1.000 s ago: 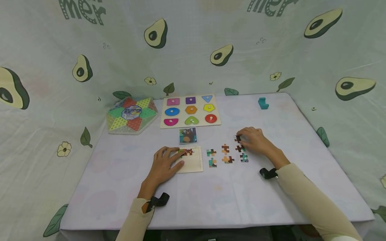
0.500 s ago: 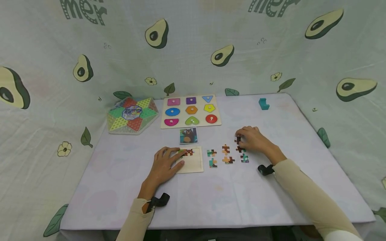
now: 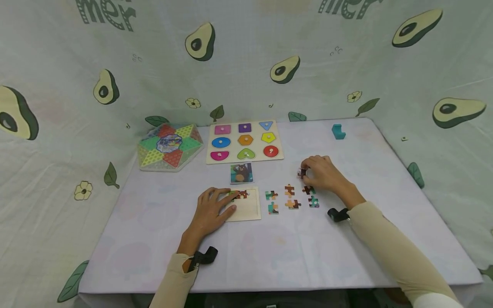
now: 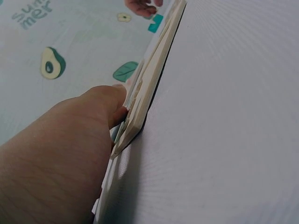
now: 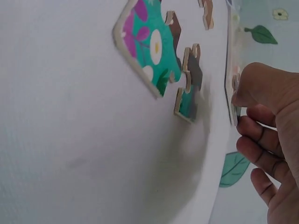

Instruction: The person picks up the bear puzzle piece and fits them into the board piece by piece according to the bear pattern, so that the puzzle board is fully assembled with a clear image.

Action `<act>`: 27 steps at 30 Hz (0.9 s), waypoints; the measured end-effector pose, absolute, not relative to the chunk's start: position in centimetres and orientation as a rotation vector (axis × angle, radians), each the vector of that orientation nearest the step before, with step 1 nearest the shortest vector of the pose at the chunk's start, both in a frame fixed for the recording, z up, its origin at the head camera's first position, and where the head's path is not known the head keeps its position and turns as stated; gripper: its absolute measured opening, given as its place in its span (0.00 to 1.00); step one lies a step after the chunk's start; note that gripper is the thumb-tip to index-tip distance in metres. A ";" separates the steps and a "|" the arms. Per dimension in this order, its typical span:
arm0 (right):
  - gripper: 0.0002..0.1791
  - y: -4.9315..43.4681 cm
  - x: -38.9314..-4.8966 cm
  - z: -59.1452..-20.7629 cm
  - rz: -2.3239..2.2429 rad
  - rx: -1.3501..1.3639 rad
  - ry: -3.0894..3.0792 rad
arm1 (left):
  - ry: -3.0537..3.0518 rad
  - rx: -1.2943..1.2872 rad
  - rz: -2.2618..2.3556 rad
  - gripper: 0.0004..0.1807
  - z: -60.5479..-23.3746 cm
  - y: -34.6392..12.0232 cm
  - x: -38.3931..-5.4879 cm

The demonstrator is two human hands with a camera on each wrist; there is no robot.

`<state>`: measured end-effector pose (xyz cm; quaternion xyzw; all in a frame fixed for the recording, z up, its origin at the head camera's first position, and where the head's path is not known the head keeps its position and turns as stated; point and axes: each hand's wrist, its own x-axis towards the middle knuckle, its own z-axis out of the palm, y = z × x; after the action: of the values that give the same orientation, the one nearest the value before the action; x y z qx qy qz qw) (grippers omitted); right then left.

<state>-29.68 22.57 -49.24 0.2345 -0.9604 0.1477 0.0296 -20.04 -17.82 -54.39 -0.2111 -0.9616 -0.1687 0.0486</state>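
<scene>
My left hand [image 3: 208,212] lies over the left side of a shallow wooden puzzle tray [image 3: 248,212], fingers fairly straight and spread, thumb on the bare wood. Joined brown-and-green jigsaw pieces [image 3: 242,194] sit along the tray's top edge, partly under those fingers. Over on the right, my right hand [image 3: 323,173] pinches a dark brown jigsaw piece [image 3: 301,173] between thumb and fingers; the piece is tilted. Just below that hand lie a brown-and-green piece [image 3: 308,190] and a teal flowered piece [image 5: 149,46].
Several more loose pieces [image 3: 292,204] lie between tray and right hand. Behind the tray are a bear picture card [image 3: 241,173] and a shape board [image 3: 235,129]. A bag of coloured tiles [image 3: 169,147] stands back left; a teal block [image 3: 338,131] is back right.
My right hand has drawn the dark brown jigsaw piece away from the one below it and tilted it, moving slightly up the table. The left hand stays put on the tray.
</scene>
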 end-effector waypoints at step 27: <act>0.16 16.3 -27.0 -46.4 0.608 0.989 -2.839 | -2.942 -0.642 -0.538 0.29 -54.4 -18.1 -20.1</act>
<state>-26.97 16.34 -46.36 0.3223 -0.9249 0.1981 0.0371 -20.08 -18.09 -54.40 -0.2099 -0.9609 -0.1758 0.0415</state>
